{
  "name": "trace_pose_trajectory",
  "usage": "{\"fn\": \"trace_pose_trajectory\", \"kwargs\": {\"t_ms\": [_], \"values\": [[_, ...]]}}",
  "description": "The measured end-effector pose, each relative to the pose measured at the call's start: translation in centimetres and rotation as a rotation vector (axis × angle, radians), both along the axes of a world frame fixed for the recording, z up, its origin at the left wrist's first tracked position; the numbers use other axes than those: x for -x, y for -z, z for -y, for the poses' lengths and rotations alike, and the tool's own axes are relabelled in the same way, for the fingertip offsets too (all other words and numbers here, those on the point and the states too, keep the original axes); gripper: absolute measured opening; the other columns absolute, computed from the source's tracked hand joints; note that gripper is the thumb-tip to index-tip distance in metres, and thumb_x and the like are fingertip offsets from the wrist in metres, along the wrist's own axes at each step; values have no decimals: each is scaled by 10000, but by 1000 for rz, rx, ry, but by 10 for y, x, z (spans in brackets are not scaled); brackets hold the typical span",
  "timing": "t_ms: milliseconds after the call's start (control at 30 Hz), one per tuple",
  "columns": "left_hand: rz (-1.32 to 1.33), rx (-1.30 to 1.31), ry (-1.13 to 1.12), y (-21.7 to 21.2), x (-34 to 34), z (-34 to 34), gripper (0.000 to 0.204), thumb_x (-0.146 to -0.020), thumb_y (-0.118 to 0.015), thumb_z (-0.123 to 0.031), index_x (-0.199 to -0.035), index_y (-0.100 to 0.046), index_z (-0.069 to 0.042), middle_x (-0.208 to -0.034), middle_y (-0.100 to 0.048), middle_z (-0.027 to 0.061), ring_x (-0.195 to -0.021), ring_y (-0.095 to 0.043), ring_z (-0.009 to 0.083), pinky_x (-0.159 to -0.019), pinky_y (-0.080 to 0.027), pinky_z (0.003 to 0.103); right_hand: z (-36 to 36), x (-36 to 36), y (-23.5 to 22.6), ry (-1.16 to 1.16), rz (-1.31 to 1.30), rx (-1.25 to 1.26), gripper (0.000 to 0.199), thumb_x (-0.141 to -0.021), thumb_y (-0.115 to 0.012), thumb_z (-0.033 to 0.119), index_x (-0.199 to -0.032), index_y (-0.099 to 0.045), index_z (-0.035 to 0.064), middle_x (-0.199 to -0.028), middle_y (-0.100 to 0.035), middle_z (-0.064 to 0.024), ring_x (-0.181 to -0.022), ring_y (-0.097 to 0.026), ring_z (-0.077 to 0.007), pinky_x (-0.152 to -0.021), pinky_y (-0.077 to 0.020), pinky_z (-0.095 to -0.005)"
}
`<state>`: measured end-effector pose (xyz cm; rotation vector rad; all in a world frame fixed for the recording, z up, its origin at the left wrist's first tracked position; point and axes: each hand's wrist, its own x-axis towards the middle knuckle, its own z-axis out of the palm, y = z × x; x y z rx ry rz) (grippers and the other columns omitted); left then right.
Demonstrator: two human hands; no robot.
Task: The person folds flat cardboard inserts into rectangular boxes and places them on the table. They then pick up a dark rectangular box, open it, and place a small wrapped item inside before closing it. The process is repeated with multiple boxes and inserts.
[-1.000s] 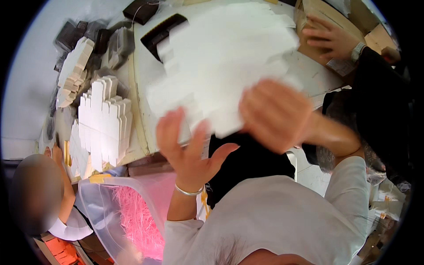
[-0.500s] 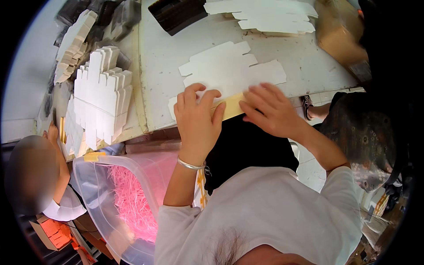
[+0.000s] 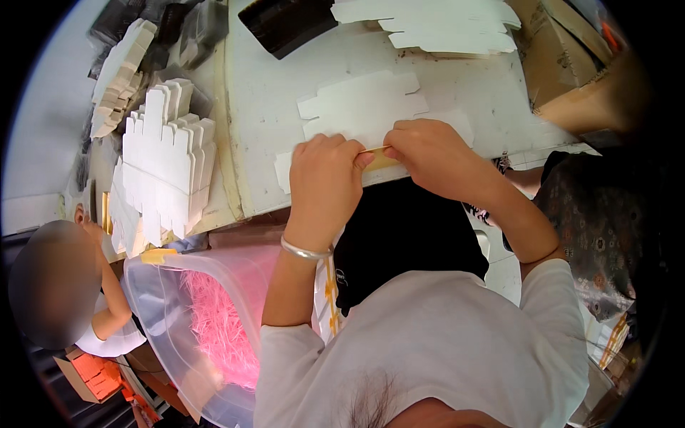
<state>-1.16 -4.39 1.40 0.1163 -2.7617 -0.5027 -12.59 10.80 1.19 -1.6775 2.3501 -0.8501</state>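
A flat white cardboard box blank (image 3: 360, 110) with notched flaps lies at the near edge of the white table (image 3: 267, 93). My left hand (image 3: 327, 167) has its fingers curled over the blank's near side, thumb and fingertips pinching its edge. Beside it, my right hand (image 3: 421, 153) pinches the same edge in the same way. Between the two thumbs shows a pale yellow strip (image 3: 384, 158); I cannot tell whether it is part of the blank or stuck to it. The hands cover most of the blank's near flap.
Stacked white box blanks (image 3: 168, 153) stand at left, with more blanks (image 3: 428, 25) at the back. A dark tray (image 3: 285, 25) and a cardboard box (image 3: 571, 64) are also there. A clear tub (image 3: 160, 307) holds pink shred. A co-worker (image 3: 110, 307) is at far left.
Both hands have closed onto the blank's near edge, where the fingers were looser before. The right hand has moved slightly left and up. Less of the yellow strip shows.
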Motion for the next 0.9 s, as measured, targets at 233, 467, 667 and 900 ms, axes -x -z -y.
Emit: {"fn": "trace_pose_trajectory", "kwargs": {"t_ms": [233, 467, 667, 900], "values": [[49, -323, -248, -11, -33, -28, 270, -872, -637, -256, -1044, -647, -47, -792, -587, 99, -684, -549, 250, -621, -434, 336, -2, -34, -6, -85, 818, 145, 345, -914, -570, 78, -1249, -491, 52, -919, -627, -114, -862, -605, -200, -758, -481, -326], [73, -182, -80, -15, -8, 20, 277, -814, -589, -10, -1084, -568, -70, -858, -619, 129, -773, -598, 324, -677, -458, 394, -55, -9, 4, -191, 44, 241, 466, -739, -677, 46, -1193, -574, 74, -1270, -531, -129, -1165, -504, -331, -995, -399, -472], [117, -136, 100, -13, 33, 27, 300, -814, -590, -2, -1101, -565, -88, -866, -632, 118, -819, -601, 313, -715, -473, 380, -60, -9, 21, -196, -189, 174, 318, -741, -709, 115, -1041, -609, 76, -1103, -584, -114, -1024, -554, -307, -893, -438, -420], [131, -244, 196, -12, 40, 32, 290, -815, -587, 4, -1095, -570, -72, -875, -630, 119, -827, -605, 290, -755, -486, 371, -15, -8, 11, 62, -267, 308, 263, -737, -710, 121, -967, -593, 70, -1056, -561, -153, -971, -551, -307, -794, -433, -385]]}}
